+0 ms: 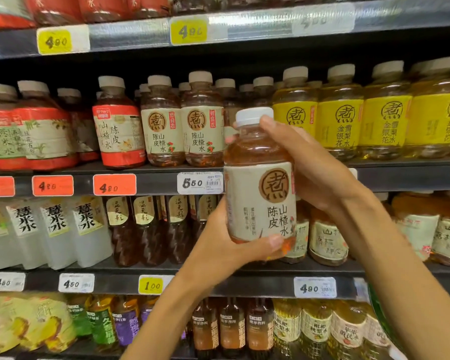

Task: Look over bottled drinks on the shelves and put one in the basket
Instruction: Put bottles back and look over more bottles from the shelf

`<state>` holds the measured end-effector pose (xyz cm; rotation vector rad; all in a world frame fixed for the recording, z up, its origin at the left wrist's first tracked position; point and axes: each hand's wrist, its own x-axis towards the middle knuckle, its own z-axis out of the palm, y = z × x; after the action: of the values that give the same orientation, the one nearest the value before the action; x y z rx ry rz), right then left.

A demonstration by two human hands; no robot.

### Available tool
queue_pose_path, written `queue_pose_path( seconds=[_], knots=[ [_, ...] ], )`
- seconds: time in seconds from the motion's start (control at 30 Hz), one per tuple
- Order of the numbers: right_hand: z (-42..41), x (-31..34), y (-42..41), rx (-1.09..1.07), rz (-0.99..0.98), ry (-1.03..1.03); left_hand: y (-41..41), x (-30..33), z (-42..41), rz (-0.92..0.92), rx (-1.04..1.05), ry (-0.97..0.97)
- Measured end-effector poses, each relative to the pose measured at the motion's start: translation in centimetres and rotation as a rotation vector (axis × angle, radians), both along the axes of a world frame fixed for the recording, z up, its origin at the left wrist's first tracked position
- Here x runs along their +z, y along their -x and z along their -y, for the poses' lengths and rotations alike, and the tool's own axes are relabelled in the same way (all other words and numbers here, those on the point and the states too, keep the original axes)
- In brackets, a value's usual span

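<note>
Both hands grip an upright bottle: left cupping its base, right wrapping its shoulder

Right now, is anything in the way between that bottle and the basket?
Can't tell: no basket shows in this view. The bottle is already off the shelf, held by the left hand below and the right hand above, nothing in front of it.

The bottle, a clear plastic container of amber drink with a white cap and a cream label bearing a brown round seal and black characters, is capped, nearly upright with a slight leftward tilt, and positioned in front of the white "550" price tag's right edge.
</note>
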<state>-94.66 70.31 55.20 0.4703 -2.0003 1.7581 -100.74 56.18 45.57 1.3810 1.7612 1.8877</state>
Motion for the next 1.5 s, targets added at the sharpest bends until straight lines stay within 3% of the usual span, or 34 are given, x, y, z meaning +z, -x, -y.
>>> queue_pose_path(
  seconds=[0.2, 0.4, 0.53, 0.9, 1.1, 1.37, 1.5],
  knots=[
    [0.4, 0.3, 0.4, -0.111, -0.185, 0.092, 0.6, 1.0, -0.5, -0.002, -0.007, -0.048],
    [0.7, 2.1, 1.5, -0.383, -0.463, 0.066, 1.4, 3.6, -1.5, -0.317, 0.302, -0.113],
    [0.3, 3.0, 2.9, -0.429, -0.529, -0.008, 2.9, 4.7, -2.9, -0.355, 0.405, -0.125],
    [-0.9, 3.9, 6.9, -0.482, -0.501, -0.06, 5.2, 4.8, -4.9, -0.326, 0.526, -0.196],
    [-1.1, 3.8, 8.2, -0.649, -0.498, -0.085, 5.4, 4.6, -5.9, -0.527, 0.694, -0.121],
    [-3.0, 2.6, 7.6, -0.812, -0.576, -0.297, 5.1, 5.4, -6.5, -0.739, 0.949, 0.055],
    [-3.6, 2.2, 7.5, -0.813, -0.498, -0.436, 5.5, 6.1, -6.8, -0.823, 1.094, 0.16]
  ],
)
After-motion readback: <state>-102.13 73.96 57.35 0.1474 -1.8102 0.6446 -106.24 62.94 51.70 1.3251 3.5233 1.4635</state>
